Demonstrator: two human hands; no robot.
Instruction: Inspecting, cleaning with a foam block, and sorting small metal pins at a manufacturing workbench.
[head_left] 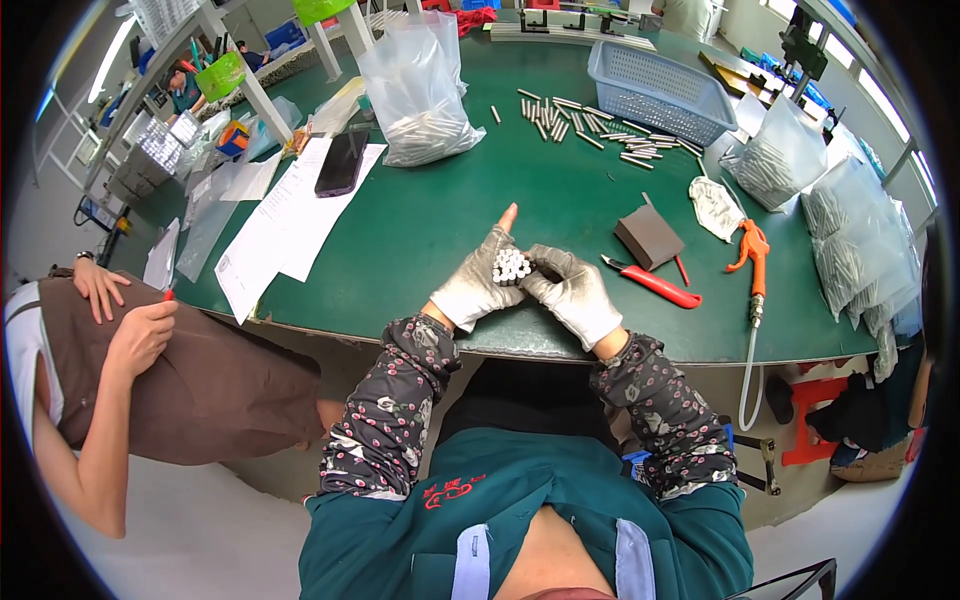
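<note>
A bundle of short metal pins (pixel 511 267) sits between my two gloved hands above the near part of the table, its round ends facing up. My left hand (pixel 474 286) cups the bundle from the left, one bare fingertip pointing away from me. From the other side my right hand (pixel 577 297) closes on the same bundle, its fingers bent against it. Farther off, loose metal pins (pixel 590 125) lie scattered on the green table (pixel 440 225). To the right of my hands are a red-handled cutter knife (pixel 655 285) and a dark brown block (pixel 649 237).
A blue plastic basket (pixel 660 90) stands behind the loose pins. Bags of pins (pixel 425 100) sit far left, with more bags (pixel 862 240) at right. An orange air gun (pixel 753 255) lies near a white glove (pixel 715 208). A phone (pixel 341 163) rests on papers; another person (pixel 150 370) is at left.
</note>
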